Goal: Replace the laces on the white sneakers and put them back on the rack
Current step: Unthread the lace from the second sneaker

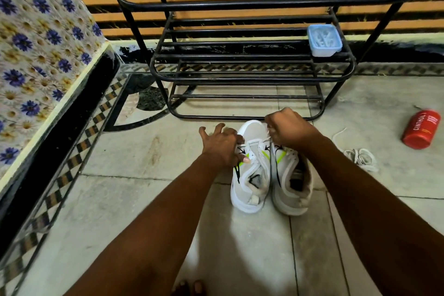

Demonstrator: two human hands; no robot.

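Observation:
Two white sneakers stand side by side on the floor, toes toward the rack. The left sneaker [249, 175] has black and neon-green marks; the right sneaker [292, 187] leans against it. My left hand [221, 144] holds the left sneaker's side, thumb pressed by the eyelets, other fingers spread. Over the laces area my right hand [288, 130] is curled and pinches a white lace end [268, 138]. A loose pile of white laces [360, 155] lies on the floor to the right. The black metal shoe rack [240, 60] stands just beyond the sneakers.
A pale blue lidded plastic box [324, 39] sits on the rack's middle shelf at the right. A red canister [421, 128] lies on the floor at far right. A floral-covered bed or bench [36, 60] runs along the left. My toes [189, 288] show at the bottom edge.

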